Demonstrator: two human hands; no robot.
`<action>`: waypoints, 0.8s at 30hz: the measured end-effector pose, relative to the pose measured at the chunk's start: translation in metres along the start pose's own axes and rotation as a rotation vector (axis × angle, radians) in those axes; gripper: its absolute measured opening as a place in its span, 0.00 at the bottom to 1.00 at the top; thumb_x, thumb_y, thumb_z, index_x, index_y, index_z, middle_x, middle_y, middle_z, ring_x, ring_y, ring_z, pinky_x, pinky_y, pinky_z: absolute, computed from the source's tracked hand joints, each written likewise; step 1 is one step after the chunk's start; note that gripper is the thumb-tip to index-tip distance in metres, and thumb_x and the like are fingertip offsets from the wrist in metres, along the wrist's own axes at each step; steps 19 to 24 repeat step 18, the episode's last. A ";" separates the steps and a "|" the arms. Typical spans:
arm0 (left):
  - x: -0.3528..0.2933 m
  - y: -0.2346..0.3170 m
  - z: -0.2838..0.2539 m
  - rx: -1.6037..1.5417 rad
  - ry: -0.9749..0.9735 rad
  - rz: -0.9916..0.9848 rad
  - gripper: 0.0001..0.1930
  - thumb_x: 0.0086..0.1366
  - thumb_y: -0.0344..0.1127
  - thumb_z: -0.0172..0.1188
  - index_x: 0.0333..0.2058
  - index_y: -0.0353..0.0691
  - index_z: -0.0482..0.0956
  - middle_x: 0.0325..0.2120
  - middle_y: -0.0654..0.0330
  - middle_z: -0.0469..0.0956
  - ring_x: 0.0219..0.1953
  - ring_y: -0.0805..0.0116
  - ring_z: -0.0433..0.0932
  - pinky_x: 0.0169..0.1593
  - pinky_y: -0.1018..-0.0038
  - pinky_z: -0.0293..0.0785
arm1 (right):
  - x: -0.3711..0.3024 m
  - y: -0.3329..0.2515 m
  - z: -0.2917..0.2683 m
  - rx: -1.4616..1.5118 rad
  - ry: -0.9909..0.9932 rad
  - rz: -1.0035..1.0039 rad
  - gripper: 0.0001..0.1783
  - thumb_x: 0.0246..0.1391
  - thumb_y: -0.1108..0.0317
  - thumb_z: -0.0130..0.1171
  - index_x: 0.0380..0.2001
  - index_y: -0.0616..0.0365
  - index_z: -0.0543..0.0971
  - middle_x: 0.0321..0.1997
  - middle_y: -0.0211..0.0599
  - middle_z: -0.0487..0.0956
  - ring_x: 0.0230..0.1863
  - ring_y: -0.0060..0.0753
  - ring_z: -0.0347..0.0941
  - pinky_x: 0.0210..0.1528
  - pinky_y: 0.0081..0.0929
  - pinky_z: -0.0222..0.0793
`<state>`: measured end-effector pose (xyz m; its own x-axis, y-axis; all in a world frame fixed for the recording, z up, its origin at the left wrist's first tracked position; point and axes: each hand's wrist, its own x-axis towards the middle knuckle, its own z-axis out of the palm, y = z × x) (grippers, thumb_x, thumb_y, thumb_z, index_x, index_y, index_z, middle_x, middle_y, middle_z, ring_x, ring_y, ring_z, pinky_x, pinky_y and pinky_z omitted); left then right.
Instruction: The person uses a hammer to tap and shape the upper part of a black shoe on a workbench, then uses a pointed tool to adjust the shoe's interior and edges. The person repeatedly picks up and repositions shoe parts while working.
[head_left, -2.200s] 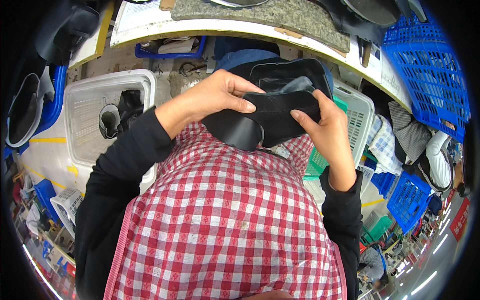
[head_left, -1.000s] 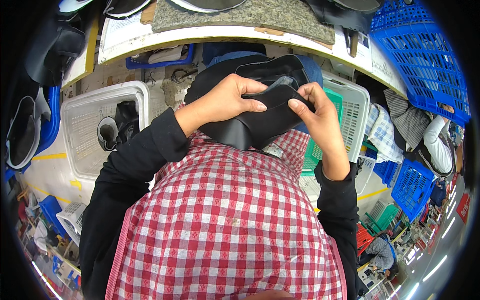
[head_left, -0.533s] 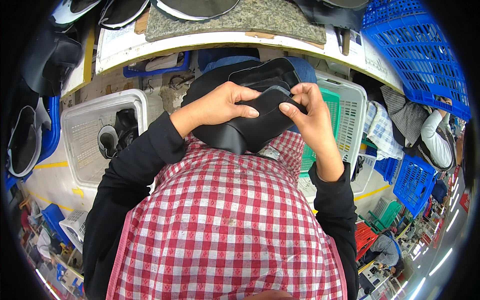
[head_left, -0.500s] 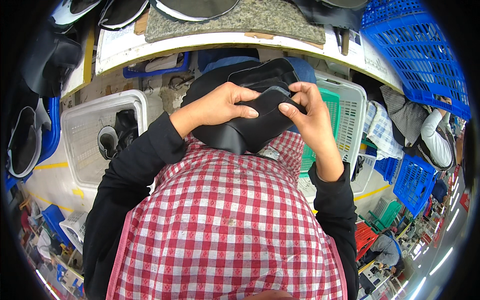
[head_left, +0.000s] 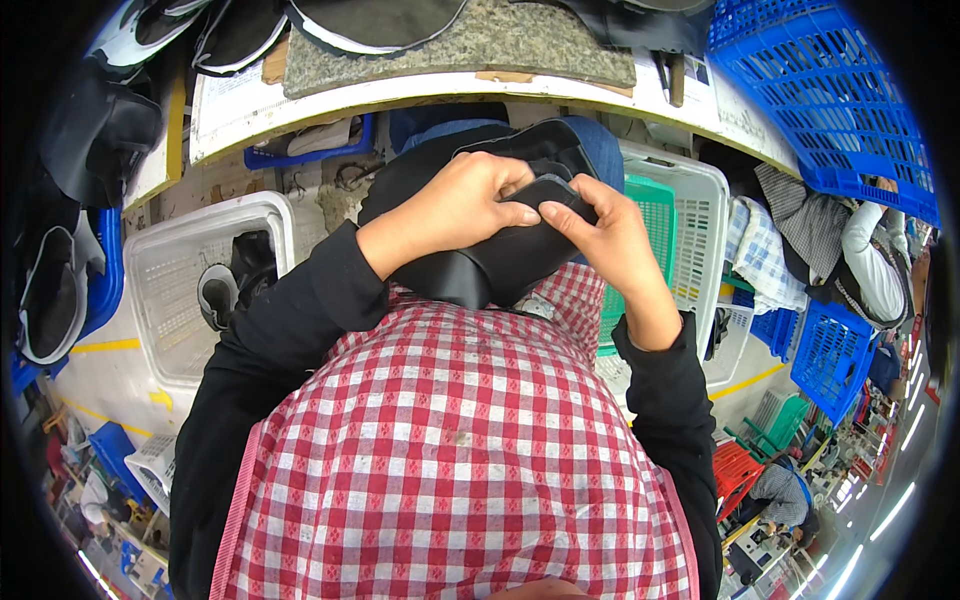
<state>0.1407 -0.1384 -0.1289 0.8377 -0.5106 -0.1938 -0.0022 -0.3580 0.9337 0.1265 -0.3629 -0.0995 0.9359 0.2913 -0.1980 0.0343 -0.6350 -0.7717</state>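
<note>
A black leather shoe upper (head_left: 505,265) lies across my lap, its open edge upward in the middle of the view. My left hand (head_left: 455,215) pinches its folded rim from the left, the thumb on the outer face and the fingers partly hidden inside. From the right, my right hand (head_left: 610,232) grips the same rim, thumb tip close to the left thumb. A further black flap of the piece (head_left: 560,138) stands up behind my hands.
In front stands a workbench with a granite slab (head_left: 460,50) and black-and-white uppers (head_left: 380,25). A white crate (head_left: 190,350) holding dark pieces is at left. At right are a green basket (head_left: 652,215) and a blue crate (head_left: 800,100). Other people work farther right.
My left hand has moved right and curled further over the rim. My right thumb has shifted left, so both thumbs are now closer together.
</note>
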 end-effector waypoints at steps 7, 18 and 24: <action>-0.030 -0.029 -0.005 -0.258 0.078 0.002 0.09 0.60 0.27 0.71 0.40 0.36 0.88 0.29 0.61 0.86 0.32 0.76 0.81 0.41 0.76 0.77 | -0.002 0.022 -0.005 0.344 -0.091 0.067 0.13 0.60 0.67 0.71 0.31 0.61 0.77 0.26 0.20 0.69 0.32 0.12 0.61 0.34 0.19 0.62; -0.045 -0.065 -0.010 -0.592 -0.011 -0.152 0.10 0.65 0.29 0.70 0.45 0.44 0.89 0.36 0.62 0.86 0.37 0.77 0.82 0.44 0.78 0.77 | -0.005 0.016 -0.010 0.330 -0.198 0.074 0.13 0.58 0.64 0.73 0.38 0.60 0.80 0.30 0.23 0.76 0.36 0.12 0.66 0.40 0.20 0.67; -0.045 -0.065 -0.010 -0.592 -0.011 -0.152 0.10 0.65 0.29 0.70 0.45 0.44 0.89 0.36 0.62 0.86 0.37 0.77 0.82 0.44 0.78 0.77 | -0.005 0.016 -0.010 0.330 -0.198 0.074 0.13 0.58 0.64 0.73 0.38 0.60 0.80 0.30 0.23 0.76 0.36 0.12 0.66 0.40 0.20 0.67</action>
